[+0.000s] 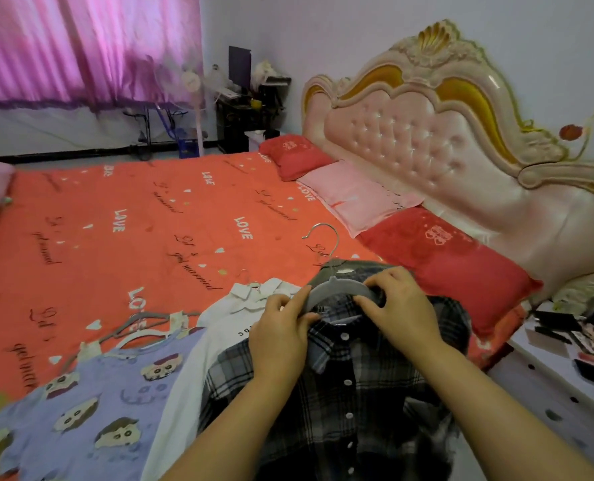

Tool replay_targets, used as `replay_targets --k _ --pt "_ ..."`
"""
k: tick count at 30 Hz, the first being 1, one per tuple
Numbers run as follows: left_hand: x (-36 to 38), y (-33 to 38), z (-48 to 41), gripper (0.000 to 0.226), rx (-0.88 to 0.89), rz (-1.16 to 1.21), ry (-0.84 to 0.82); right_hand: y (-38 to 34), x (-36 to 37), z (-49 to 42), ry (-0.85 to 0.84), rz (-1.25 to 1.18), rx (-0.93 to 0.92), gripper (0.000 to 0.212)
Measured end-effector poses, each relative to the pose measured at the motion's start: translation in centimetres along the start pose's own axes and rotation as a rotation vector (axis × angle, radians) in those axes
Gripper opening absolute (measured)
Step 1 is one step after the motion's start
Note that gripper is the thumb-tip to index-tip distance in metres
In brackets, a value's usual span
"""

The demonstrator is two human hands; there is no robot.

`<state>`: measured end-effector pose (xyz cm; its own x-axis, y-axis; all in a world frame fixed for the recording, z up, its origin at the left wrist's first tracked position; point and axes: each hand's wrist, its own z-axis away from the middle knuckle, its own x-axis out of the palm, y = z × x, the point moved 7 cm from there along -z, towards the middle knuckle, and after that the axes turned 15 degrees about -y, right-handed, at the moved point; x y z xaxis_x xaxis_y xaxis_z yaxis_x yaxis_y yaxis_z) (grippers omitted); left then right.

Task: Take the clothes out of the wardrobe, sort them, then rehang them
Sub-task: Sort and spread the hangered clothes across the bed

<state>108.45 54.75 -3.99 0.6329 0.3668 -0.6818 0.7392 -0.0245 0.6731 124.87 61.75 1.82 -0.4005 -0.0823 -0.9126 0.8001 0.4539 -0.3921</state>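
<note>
Two forearms reach over a dark plaid shirt (351, 394) lying buttoned on a bed (115, 220). Left hand (281, 328) pinches the collar and one end of a grey hanger (340, 289); right hand (397, 303) pinches the other end, fingers curled. The hanger sits at the shirt's neck, hook pointing away.

The clothes appear to be out of the wardrobe, which is not in view; sorting looks under way and rehanging remains.

Left of the plaid shirt lie a white shirt (247, 300), a purple cartoon top (90, 411) and loose hangers (142, 324). Red pillows (455, 265) lie beyond, a white nightstand (548, 394) at right. Nothing seems to block the hands
</note>
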Motion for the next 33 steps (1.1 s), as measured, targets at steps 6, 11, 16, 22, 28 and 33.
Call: replay_targets --k 6,11,16,22,28,33 --pt "0.7 -3.7 -7.1 0.039 -0.112 -0.084 0.068 1.2 2.8 -10.5 -0.078 -0.048 -0.100 0.022" --pt "3.1 -9.1 -13.8 0.041 -0.236 -0.190 0.084 2.7 8.4 -20.8 -0.209 -0.104 -0.203 0.021" --pt "7.0 -14.5 -18.9 0.053 -0.328 -0.376 0.025 5.5 15.8 -28.7 -0.380 -0.126 -0.232 0.021" --pt "11.5 -22.3 -22.1 0.046 -0.502 -0.359 -0.079 7.9 24.4 -34.8 -0.528 -0.151 -0.261 0.019" --pt "15.6 -29.8 -24.0 0.061 -0.829 -0.355 -0.254 9.3 32.8 -38.6 -0.637 -0.069 -0.214 0.032" --pt "19.4 -32.2 -20.5 0.065 -0.983 -0.344 -0.505 11.7 38.2 -35.6 -0.871 0.052 -0.187 0.044"
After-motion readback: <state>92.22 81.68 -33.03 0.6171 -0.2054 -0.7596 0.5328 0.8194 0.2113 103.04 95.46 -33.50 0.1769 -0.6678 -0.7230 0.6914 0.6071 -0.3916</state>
